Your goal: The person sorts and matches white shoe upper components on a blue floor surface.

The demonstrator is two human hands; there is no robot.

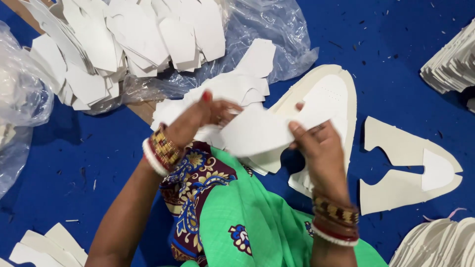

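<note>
Item: white die-cut shoe-upper piece (pixel 257 131), flat and flexible, held between both hands above our lap.

Left hand (pixel 198 118): fingers closed in a pinch on the piece's left edge, over the small stack of white cut pieces (pixel 232 89) beneath.

Right hand (pixel 319 143): thumb on top and fingers under, pinching the right end of the same piece. It sits in front of the large cream vamp stack (pixel 336 94).

Surroundings: blue cloth surface (pixel 405 59) carrying everything. A clear plastic bag (pixel 267 29) with a heap of white shapes (pixel 128 34) lies at the far left. A single cream upper with a white insert (pixel 410 168) lies well apart to the right. Fanned stacks (pixel 450 59) sit at the right edge, and more pieces (pixel 44 244) at the lower left. Green patterned garment (pixel 237 212) below the hands.

Handling note, as we judge it: we keep both pinches near the edges so the sheet stays flat and does not crease. We should lift only one layer, checking with the thumb that no second piece clings. We keep it square to the cream vamp when matching outlines.
</note>
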